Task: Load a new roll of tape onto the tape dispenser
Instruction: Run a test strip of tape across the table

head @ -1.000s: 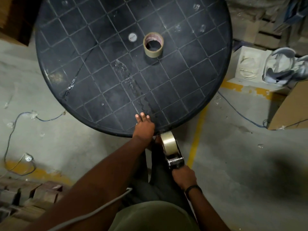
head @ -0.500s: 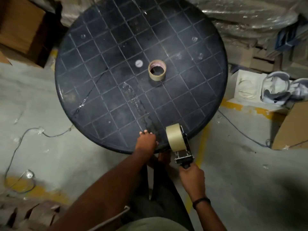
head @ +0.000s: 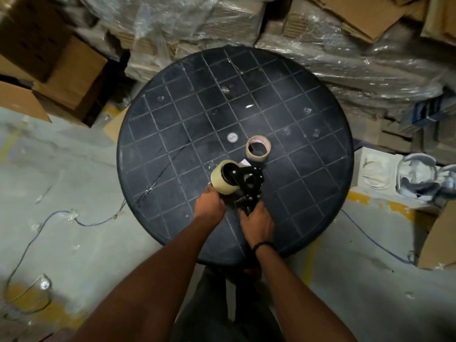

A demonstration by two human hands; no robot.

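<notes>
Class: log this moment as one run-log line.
left hand: on tape roll | right hand: grips tape dispenser | spare roll: on table

Behind the round black table (head: pixel 172 134) are plastic-wrapped cardboard stacks (head: pixel 320 45), brown boxes (head: pixel 71 77) at its left, a blue cable (head: pixel 81 220) on the floor beside it.

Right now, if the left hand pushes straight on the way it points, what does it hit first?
The tape roll mounted on the dispenser; the left hand is at it already, apparently touching. The spare roll lies off that line.
</notes>
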